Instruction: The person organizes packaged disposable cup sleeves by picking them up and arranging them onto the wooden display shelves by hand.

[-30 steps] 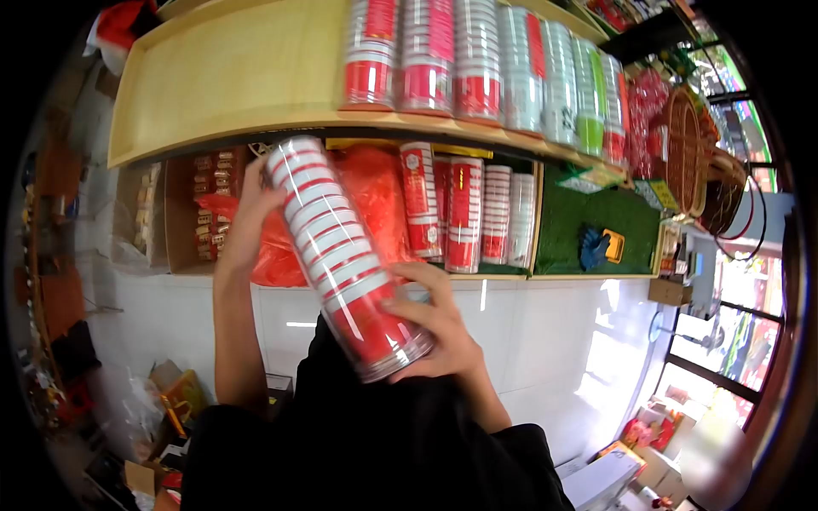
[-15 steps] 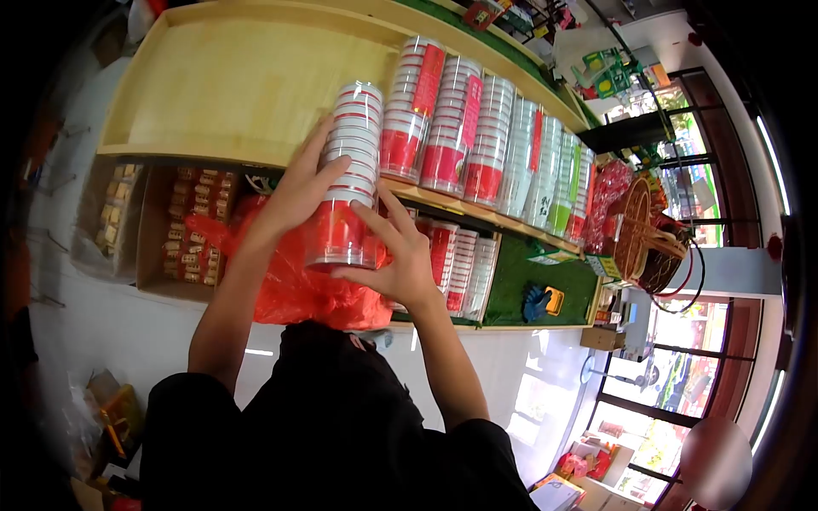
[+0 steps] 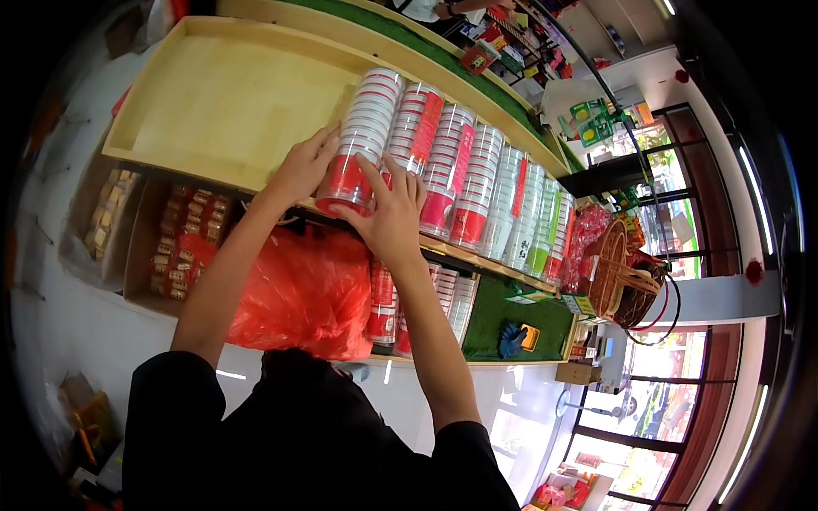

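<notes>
A tall stack of round clear containers [image 3: 368, 111], with white rims and a red band at its near end, lies on the wooden display shelf [image 3: 230, 94]. My left hand [image 3: 300, 170] presses its fingers along the left side of the stack. On the other side, my right hand [image 3: 392, 209] is curved round the red near end, thumb at the base and fingers over the top. Touching it on the right is a similar stack with a red label [image 3: 417, 128], first of several in a row.
Below the shelf edge hangs a red plastic bag [image 3: 298, 289], close to my forearms. Cartons of small packaged goods [image 3: 183, 230] stand at the lower left. Further right are wicker baskets [image 3: 609, 268], and blue and orange items on green turf [image 3: 515, 338].
Both hands have carried the stack away from me onto the shelf, against the left end of the row. The view has shifted slightly.
</notes>
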Tool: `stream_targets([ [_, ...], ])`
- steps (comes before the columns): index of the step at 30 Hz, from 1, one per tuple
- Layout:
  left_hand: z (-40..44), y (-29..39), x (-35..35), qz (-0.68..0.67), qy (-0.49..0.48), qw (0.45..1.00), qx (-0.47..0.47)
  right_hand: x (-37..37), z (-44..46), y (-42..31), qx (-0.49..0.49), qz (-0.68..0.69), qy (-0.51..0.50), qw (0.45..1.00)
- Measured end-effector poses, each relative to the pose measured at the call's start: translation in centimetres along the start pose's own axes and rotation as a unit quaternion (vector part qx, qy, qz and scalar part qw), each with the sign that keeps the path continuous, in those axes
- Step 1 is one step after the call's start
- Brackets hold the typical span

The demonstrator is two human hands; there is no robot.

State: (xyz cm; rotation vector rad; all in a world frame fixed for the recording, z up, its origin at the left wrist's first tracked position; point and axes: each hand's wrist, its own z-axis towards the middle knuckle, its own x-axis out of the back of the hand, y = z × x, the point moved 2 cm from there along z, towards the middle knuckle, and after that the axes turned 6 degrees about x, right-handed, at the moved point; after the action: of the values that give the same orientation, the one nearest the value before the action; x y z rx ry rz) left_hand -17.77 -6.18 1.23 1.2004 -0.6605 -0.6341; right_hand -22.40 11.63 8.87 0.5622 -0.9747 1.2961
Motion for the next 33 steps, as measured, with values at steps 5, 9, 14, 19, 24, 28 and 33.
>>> stream_targets([
  [5,-1.0,1.4,0.3,0.052,-0.065,0.994,0.074,-1.3,0.3,1.5,-0.044,-0.032,-0.016,0.998],
  [9,-1.0,1.6,0.2,0.091,-0.056,0.993,0.059,-2.3,-0.3,1.9,-0.027,-0.03,0.024,0.999],
  [14,-1.3,2.0,0.2,0.095,-0.045,0.993,0.055,-2.4,-0.5,1.8,-0.032,-0.027,0.039,0.998],
  [19,-1.3,1.9,0.1,0.086,-0.039,0.993,0.068,-2.4,-0.9,1.5,-0.046,-0.021,0.039,0.998],
  [24,-1.1,1.7,0.2,0.083,-0.037,0.993,0.078,-2.0,-2.3,0.7,-0.064,-0.005,0.048,0.997],
  [28,-1.6,2.5,0.4,0.088,-0.042,0.991,0.089,-1.6,-10.8,-3.2,-0.112,0.093,0.058,0.988],
  [33,-1.6,3.0,0.4,0.116,-0.043,0.986,0.113,-1.9,-29.7,-5.4,-0.35,0.119,0.108,0.923],
])
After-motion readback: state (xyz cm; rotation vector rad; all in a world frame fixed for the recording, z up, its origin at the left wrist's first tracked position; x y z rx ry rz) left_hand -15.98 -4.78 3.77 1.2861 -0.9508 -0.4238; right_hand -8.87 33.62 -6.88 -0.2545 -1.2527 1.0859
